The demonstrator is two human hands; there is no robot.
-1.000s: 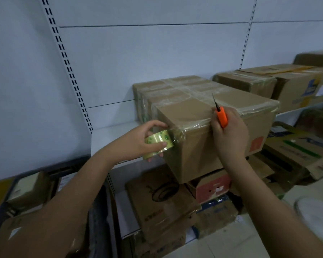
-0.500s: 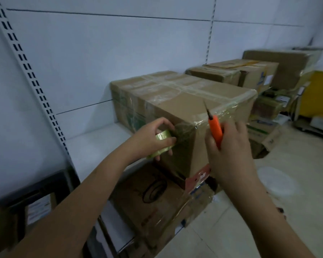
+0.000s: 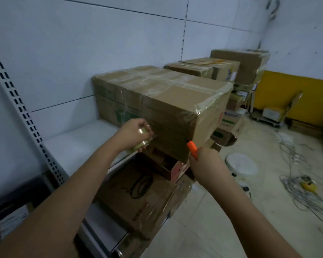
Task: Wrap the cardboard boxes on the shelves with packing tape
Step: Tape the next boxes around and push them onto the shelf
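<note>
A large cardboard box (image 3: 168,101) sits on the white shelf (image 3: 78,144), its top and edges covered in clear tape and its near end jutting past the shelf edge. My left hand (image 3: 132,134) grips a roll of clear packing tape (image 3: 143,136) against the box's left side, low down. My right hand (image 3: 205,161) holds an orange cutter (image 3: 192,148) at the lower near corner of the box. The blade tip is hidden against the cardboard.
More taped boxes (image 3: 213,69) stand farther along the shelf. Below it lie a printed carton (image 3: 138,194) and smaller boxes. A slotted upright (image 3: 24,116) rises at left. On the floor at right are a white round lid (image 3: 241,164) and tangled cables (image 3: 302,189).
My left hand has carried the tape roll down along the box's side. My right hand with the cutter dropped from the top edge to the lower corner. The view swung right.
</note>
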